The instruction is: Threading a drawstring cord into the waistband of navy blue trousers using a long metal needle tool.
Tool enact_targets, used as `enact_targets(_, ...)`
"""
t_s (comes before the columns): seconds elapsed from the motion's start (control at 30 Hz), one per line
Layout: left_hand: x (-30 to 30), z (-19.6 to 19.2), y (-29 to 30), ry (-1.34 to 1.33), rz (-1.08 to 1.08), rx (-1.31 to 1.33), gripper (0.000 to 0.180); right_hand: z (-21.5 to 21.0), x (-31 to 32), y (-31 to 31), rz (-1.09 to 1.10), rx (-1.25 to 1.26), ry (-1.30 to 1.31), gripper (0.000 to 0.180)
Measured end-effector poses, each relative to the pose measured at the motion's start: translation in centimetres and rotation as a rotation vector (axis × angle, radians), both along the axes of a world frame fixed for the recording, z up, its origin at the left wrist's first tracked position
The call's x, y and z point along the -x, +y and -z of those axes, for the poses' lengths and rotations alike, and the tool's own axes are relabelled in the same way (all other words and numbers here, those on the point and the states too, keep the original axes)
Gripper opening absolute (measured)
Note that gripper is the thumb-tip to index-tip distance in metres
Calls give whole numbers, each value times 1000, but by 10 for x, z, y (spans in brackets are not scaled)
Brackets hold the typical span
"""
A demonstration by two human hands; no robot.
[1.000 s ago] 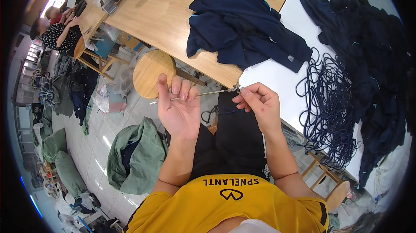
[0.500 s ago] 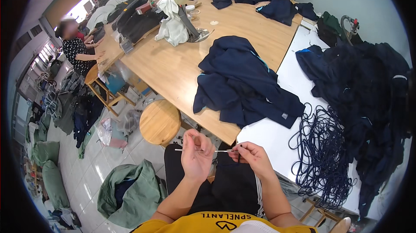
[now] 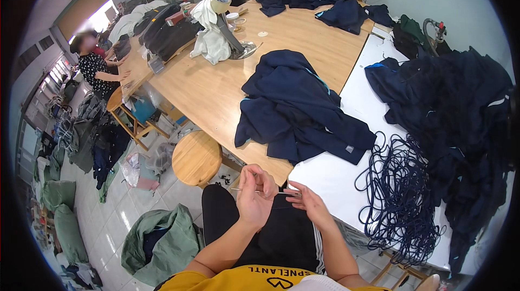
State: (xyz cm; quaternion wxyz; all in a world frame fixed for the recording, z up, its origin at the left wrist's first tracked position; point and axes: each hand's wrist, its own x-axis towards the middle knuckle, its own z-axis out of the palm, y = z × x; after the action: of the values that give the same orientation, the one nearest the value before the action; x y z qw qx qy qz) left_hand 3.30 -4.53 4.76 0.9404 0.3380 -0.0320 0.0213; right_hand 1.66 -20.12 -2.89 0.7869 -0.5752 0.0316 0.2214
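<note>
A thin metal rod (image 3: 281, 192) lies level between my two hands, above my lap. My left hand (image 3: 255, 199) pinches it with curled fingers, and its free end sticks out past the thumb. My right hand (image 3: 313, 204) has its fingers on the rod's other end, fairly straight and lightly pressed together. A small dark bit, perhaps cord, shows by the right fingertips; its shape is too small to make out. Just beyond the hands, a dark navy garment (image 3: 295, 109) lies across the wooden table (image 3: 211, 96) and the white tabletop (image 3: 317, 180).
A tangle of navy cord (image 3: 398, 199) and a heap of navy garments (image 3: 449, 101) lie at right. A round wooden stool (image 3: 196, 158) stands left of my knees, near a green sack (image 3: 160, 245). A tape roll (image 3: 220, 3) tops a stand. Other people work at the far tables.
My right hand has loosened from a tight pinch, its fingers now straighter along the rod. Both hands sit slightly further right in view, while the table and garments have shifted left with the view.
</note>
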Motion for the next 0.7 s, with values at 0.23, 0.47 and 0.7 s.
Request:
enact_targets(0.23, -5, 47, 19, 232, 120, -531, 24, 89, 48, 11, -255, 1132, -886, 44)
enact_targets(0.47, 6, 82, 46, 234, 407, -975, 31, 81, 36, 6, 150, 682, -428, 13)
enact_targets(0.7, 29, 90, 31, 22, 852, -1052, 30, 12, 45, 20, 452, 171, -285, 10)
